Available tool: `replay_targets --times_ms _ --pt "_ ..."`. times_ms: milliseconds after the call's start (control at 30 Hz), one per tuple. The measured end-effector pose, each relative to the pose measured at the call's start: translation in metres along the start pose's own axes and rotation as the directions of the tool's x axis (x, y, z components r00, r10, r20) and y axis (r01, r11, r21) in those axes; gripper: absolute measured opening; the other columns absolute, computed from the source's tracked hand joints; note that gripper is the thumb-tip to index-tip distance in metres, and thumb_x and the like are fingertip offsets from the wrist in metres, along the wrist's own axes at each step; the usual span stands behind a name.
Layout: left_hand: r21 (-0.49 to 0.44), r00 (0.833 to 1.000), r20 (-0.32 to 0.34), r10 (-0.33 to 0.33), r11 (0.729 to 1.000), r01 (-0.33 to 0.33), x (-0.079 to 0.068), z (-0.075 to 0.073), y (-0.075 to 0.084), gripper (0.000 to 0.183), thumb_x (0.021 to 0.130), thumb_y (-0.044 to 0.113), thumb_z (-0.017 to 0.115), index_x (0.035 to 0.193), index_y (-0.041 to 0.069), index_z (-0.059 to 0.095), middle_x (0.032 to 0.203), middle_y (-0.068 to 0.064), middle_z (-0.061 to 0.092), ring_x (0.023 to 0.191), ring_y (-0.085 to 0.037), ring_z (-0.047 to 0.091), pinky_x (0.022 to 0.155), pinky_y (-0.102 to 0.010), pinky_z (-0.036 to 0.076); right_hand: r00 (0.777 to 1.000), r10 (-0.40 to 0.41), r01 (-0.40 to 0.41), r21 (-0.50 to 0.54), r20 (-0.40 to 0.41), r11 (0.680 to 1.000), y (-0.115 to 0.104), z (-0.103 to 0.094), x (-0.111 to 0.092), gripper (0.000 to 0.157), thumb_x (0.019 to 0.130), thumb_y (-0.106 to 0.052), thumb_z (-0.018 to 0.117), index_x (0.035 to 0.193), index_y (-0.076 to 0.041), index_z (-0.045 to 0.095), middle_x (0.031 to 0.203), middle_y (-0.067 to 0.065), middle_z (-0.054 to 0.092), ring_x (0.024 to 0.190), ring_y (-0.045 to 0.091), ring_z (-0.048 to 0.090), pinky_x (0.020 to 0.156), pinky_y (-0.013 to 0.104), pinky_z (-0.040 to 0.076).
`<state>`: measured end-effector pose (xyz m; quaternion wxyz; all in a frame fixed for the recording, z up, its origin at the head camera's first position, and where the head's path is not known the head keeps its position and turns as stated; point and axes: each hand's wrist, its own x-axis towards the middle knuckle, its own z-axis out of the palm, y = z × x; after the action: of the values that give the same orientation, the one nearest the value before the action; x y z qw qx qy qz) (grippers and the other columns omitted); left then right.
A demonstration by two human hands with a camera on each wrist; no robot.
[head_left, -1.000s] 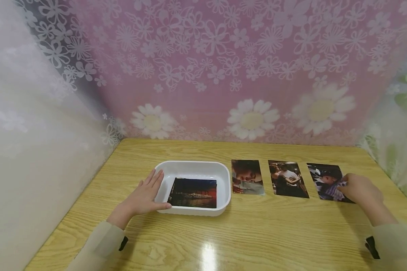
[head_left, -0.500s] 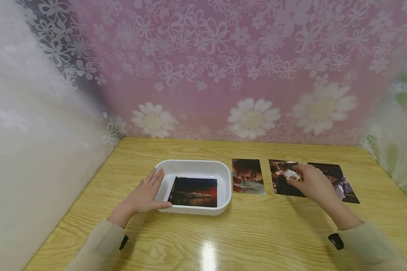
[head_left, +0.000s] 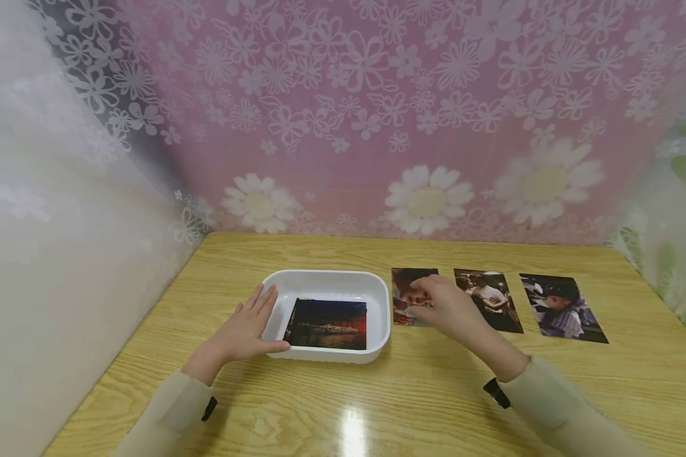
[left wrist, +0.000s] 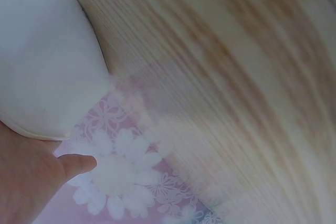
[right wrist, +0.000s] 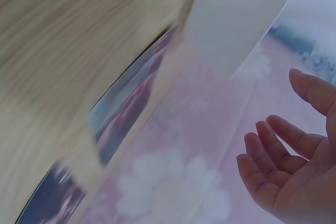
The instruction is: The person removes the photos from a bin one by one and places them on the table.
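Note:
A white plastic tray (head_left: 323,356) stands on the wooden table. My left hand (head_left: 241,331) rests on its left end, fingers spread and thumb along the near rim. Inside the tray lies a dark photo of a lit ship against a red and blue sky (head_left: 328,322). My right hand (head_left: 456,310) hovers over a photo of a face (head_left: 404,279) beside the tray, hiding part of it. In the right wrist view the right hand (right wrist: 294,166) has loosely bent fingers and holds nothing. The left wrist view catches my left hand (left wrist: 31,177) touching the tray.
To the right lie a photo of a dancing couple (head_left: 491,297) and a photo of a person in a dark cap (head_left: 561,303), in one row. A flowered pink curtain (head_left: 331,139) closes off the table's back edge (head_left: 297,236). Pale cloth hangs at both sides.
My right hand has swept left, from the rightmost photo past the couple photo to the face photo. All photos stay where they lay. My left hand has not moved.

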<state>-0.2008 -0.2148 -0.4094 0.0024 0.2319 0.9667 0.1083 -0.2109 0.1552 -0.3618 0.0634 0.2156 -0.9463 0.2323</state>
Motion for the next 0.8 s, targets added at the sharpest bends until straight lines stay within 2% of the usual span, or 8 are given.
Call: replay_targets --times_ms 100,200,300,433,633,800 --pt "0.004 1.000 0.001 0.002 1.000 -0.002 0.000 0.000 0.000 0.100 0.075 0.058 0.057 0.140 -0.003 0.012 0.146 -0.015 0.006 0.132 -0.030 -0.002 0.093 -0.063 0.016 0.999 -0.031 0.031 0.016 0.010 0.999 -0.012 0.008 0.008 0.039 0.076 -0.025 0.071 0.106 -0.002 0.061 0.092 0.006 0.056 0.080 0.020 0.054 0.062 0.033 0.046" --pt "0.006 1.000 0.005 0.000 1.000 0.000 0.001 0.000 -0.001 0.101 0.075 0.060 0.056 0.140 -0.003 0.012 0.147 -0.014 0.006 0.132 -0.030 -0.003 0.093 -0.063 0.016 0.998 -0.061 0.061 0.011 0.026 0.998 -0.024 0.015 0.016 0.041 0.074 -0.025 0.072 0.106 -0.002 0.061 0.092 0.006 0.057 0.080 0.020 0.053 0.062 0.032 0.045" --pt "0.003 1.000 0.012 -0.006 1.000 0.005 0.000 0.000 0.000 0.102 0.074 0.061 0.055 0.141 -0.002 0.011 0.147 -0.014 0.005 0.132 -0.029 -0.003 0.093 -0.063 0.015 0.996 -0.064 0.064 -0.001 0.055 0.998 -0.033 0.022 0.021 0.045 0.074 -0.027 0.072 0.109 -0.002 0.060 0.104 0.010 0.058 0.097 0.026 0.052 0.072 0.037 0.046" --pt "0.001 1.000 0.011 -0.004 1.000 0.004 -0.001 -0.001 0.001 0.101 0.075 0.060 0.056 0.141 -0.003 0.012 0.147 -0.014 0.005 0.132 -0.030 -0.003 0.093 -0.063 0.015 0.994 -0.067 0.066 0.003 0.082 0.998 -0.041 0.030 0.027 0.045 0.075 -0.028 0.071 0.111 -0.003 0.059 0.109 0.011 0.057 0.105 0.028 0.050 0.079 0.039 0.044" --pt "-0.006 1.000 0.008 -0.008 1.000 0.008 -0.001 -0.001 0.001 0.100 0.075 0.055 0.059 0.141 -0.003 0.011 0.147 -0.014 0.005 0.132 -0.030 -0.003 0.093 -0.063 0.014 0.988 -0.108 0.108 0.007 0.114 0.994 -0.046 0.044 0.036 0.048 0.075 -0.029 0.071 0.113 -0.003 0.058 0.111 0.010 0.055 0.101 0.025 0.052 0.080 0.038 0.044" --pt "-0.005 1.000 0.009 -0.010 1.000 0.010 -0.001 -0.001 0.001 0.100 0.075 0.056 0.058 0.141 -0.002 0.011 0.147 -0.014 0.006 0.132 -0.030 -0.003 0.093 -0.063 0.014 0.975 -0.149 0.159 -0.045 0.167 0.986 -0.049 0.059 0.045 0.054 0.075 -0.033 0.070 0.117 -0.003 0.055 0.112 0.010 0.052 0.094 0.022 0.054 0.075 0.035 0.045"
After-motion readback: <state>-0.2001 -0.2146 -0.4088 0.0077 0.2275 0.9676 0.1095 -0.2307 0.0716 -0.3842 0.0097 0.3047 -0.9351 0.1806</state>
